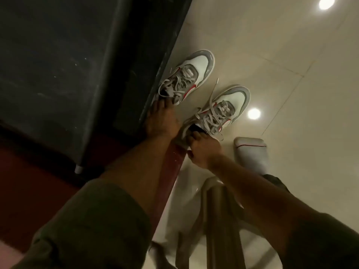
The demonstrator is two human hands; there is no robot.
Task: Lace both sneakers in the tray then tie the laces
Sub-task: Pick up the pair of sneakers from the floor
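The right hand point(204, 150) grips the heel of the right sneaker point(219, 111), fingers curled on its collar. The left hand point(162, 118) holds the heel of the left sneaker point(186, 76), farther left; both have loose laces and stand on the pale floor point(291, 74).

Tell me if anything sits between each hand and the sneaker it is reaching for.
Nothing visible does. The left hand already has its fingers at the heel opening of the left sneaker, and the right hand grips the heel end of the right sneaker. Loose laces trail over both shoes but block neither hand.
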